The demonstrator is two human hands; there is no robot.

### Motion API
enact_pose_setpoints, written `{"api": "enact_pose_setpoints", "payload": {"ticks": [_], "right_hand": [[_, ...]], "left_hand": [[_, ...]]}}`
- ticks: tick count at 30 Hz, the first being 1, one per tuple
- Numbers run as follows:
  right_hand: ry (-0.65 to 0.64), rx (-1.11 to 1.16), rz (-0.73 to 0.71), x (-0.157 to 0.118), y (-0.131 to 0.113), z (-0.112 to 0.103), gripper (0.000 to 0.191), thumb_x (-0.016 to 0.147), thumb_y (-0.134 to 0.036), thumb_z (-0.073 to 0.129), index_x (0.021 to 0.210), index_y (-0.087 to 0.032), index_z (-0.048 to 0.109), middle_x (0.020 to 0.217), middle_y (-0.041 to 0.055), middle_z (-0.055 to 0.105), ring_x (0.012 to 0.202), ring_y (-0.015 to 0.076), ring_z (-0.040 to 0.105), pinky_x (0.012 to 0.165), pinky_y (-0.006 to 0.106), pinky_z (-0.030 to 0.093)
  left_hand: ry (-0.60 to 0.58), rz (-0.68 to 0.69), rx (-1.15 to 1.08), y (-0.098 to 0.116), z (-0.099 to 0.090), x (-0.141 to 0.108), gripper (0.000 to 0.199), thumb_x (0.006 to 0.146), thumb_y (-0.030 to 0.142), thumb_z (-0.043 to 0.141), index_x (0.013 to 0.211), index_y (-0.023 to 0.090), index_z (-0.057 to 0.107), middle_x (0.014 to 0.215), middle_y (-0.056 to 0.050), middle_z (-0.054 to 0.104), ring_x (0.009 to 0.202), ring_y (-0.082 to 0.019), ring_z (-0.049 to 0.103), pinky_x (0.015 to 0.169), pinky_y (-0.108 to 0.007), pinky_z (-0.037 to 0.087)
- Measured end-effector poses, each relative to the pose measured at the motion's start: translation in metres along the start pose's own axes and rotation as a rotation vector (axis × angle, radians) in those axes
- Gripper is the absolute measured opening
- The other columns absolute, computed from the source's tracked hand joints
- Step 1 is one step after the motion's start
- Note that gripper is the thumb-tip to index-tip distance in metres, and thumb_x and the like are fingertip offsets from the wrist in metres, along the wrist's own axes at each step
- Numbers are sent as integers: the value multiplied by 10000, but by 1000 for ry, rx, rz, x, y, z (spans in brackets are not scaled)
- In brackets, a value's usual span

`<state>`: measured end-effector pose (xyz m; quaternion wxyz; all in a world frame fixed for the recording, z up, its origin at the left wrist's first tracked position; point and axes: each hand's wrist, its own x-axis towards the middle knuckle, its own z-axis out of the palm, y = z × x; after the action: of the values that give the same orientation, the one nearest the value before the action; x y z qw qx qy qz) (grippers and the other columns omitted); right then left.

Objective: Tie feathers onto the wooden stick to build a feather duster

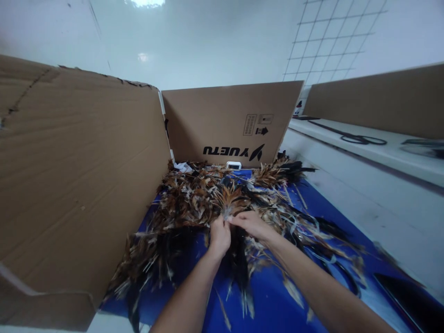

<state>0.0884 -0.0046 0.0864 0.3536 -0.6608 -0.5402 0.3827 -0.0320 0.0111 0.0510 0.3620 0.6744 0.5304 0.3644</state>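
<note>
A fanned bunch of brown and orange feathers (229,200) stands up in front of me, its pale base pinched between my fingers. My left hand (220,235) is closed around the lower end of the bunch. From the right, my right hand (250,223) pinches at the same pale base, with thumb and forefinger together. Loose brown feathers (187,196) lie thickly behind and to the left of my hands. Below them, long black feathers (238,261) hang toward me over the blue surface (270,300).
Cardboard walls stand at left (79,185) and back (222,120). A small white device (233,165) sits at the back wall's foot. On the right are dark feather bundles (287,171), a white ledge with scissors (362,138) and a dark flat object (409,300).
</note>
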Motion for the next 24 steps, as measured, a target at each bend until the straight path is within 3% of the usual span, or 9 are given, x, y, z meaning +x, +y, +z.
{"api": "enact_pose_setpoints", "payload": {"ticks": [3, 9, 24], "right_hand": [[90, -50, -18, 8, 4, 4, 369, 601, -479, 619, 448, -146, 578, 369, -58, 364, 414, 69, 313, 411, 220, 195], [159, 11, 2, 17, 6, 11, 322, 534, -399, 654, 373, -160, 511, 363, -63, 350, 411, 64, 297, 410, 220, 187], [71, 154, 60, 5, -4, -3, 246, 503, -200, 610, 373, -182, 402, 360, -87, 324, 403, 61, 277, 416, 222, 211]], "left_hand": [[4, 26, 41, 3, -1, -2, 283, 853, 206, 354, 908, 128, 620, 828, -115, 659, 794, -189, 608, 737, -278, 426], [52, 111, 139, 3, 2, -4, 293, 849, 153, 338, 1004, 111, 583, 900, -145, 649, 843, -206, 609, 771, -314, 437], [38, 235, 265, 5, 12, -15, 414, 854, 123, 290, 1216, 1, 449, 1046, -211, 584, 971, -233, 554, 863, -346, 423]]}}
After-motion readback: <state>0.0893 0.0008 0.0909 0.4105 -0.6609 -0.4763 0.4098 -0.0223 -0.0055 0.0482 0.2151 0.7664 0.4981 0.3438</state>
